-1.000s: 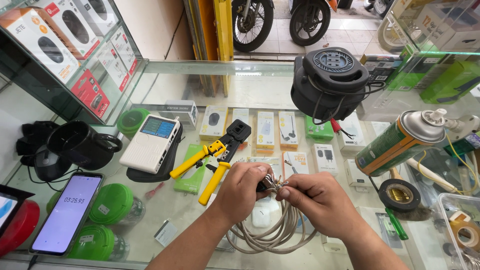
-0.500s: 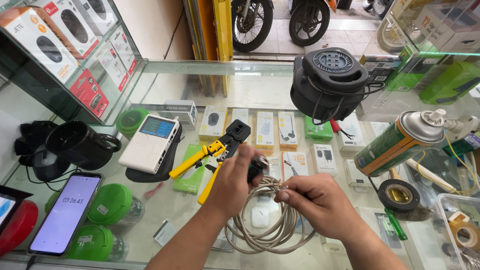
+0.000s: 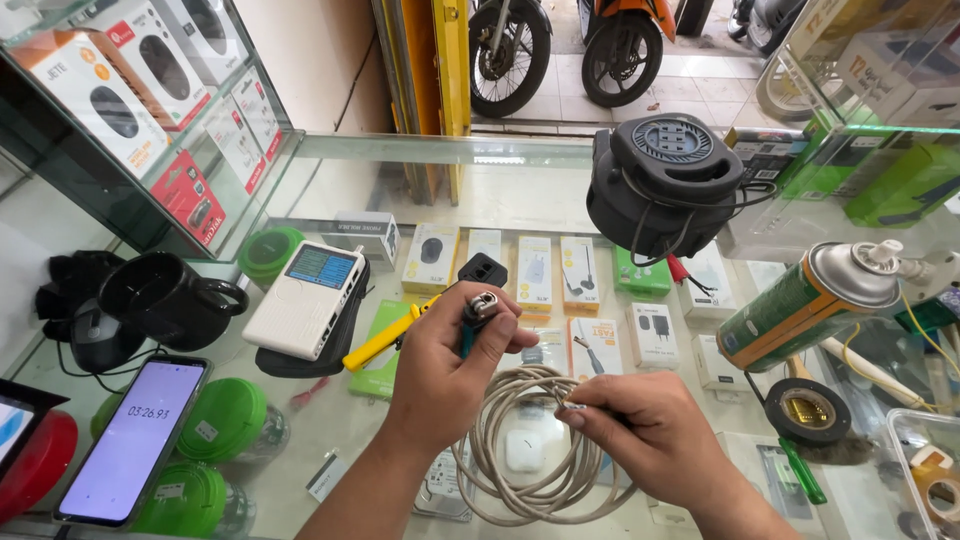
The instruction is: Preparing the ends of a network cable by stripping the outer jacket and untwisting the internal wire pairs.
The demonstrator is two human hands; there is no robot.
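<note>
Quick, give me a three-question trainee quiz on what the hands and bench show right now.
1. True or false: the left hand grips the yellow-handled crimping tool.
2. Which hand pinches the end of the coiled beige cable? A left, B right
3. Fill in: the white handheld tester with a blue screen lies to the ____ of the crimping tool.

Key: 1 true; 2 B, the right hand; 3 left.
</note>
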